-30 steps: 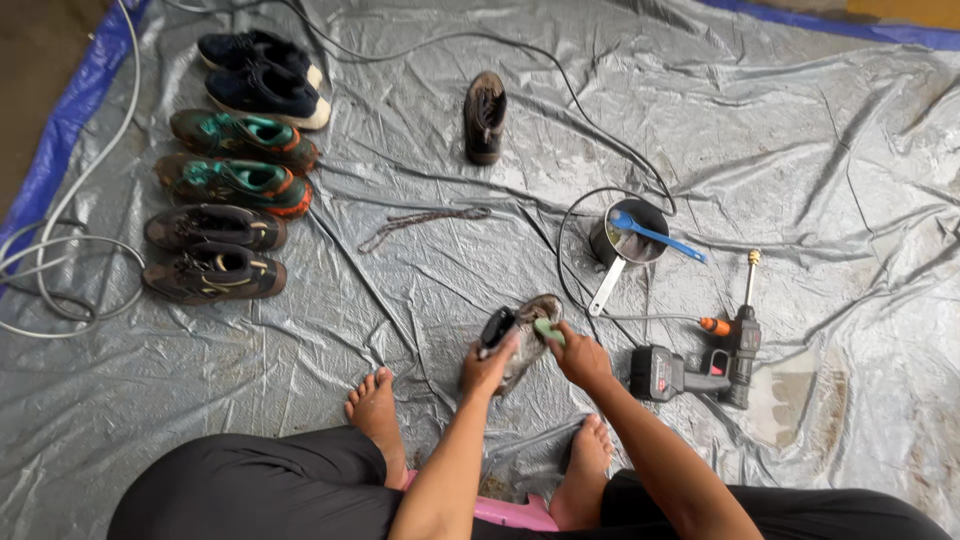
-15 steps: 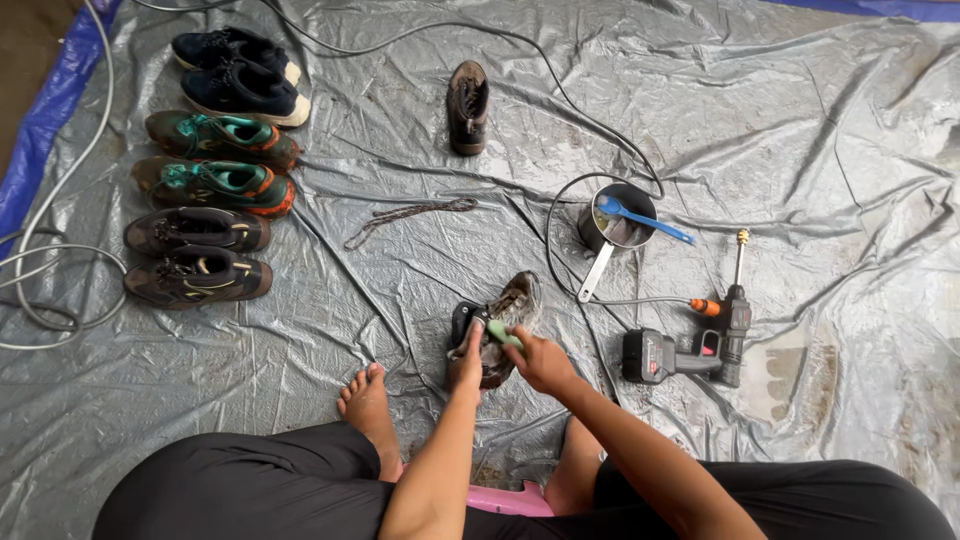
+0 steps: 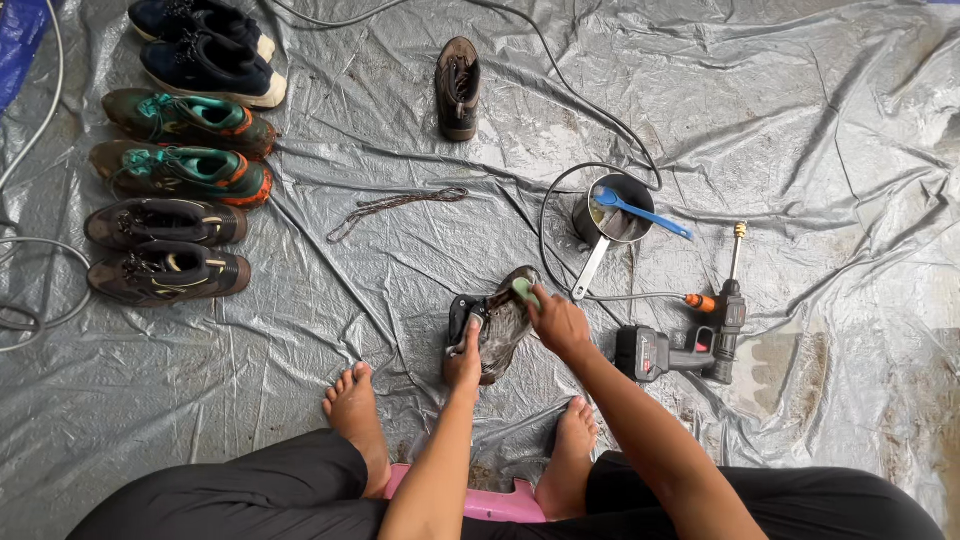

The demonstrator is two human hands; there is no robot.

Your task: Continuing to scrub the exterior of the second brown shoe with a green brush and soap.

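My left hand (image 3: 464, 362) grips the heel end of a dirty dark shoe (image 3: 498, 330) that lies tilted on the grey tarp (image 3: 400, 300) in front of my bare feet. My right hand (image 3: 558, 322) presses a small green sponge (image 3: 523, 290) against the shoe's toe end. Both arms reach forward from my lap. A small black object (image 3: 460, 310) sits by the shoe under my left hand; I cannot tell what it is.
A metal pot (image 3: 612, 212) with a blue brush (image 3: 640, 212) stands ahead right. A cordless spray gun (image 3: 690, 345) lies right of my hand. Several shoes (image 3: 170, 220) line the left side, one brown shoe (image 3: 459, 88) lies far ahead, laces (image 3: 395, 207) lie mid-tarp, hoses (image 3: 30, 280) run at left.
The view has shifted so everything sits lower and closer. My hands stay on the shoe, and the right hand with the sponge has moved toward the toe end.
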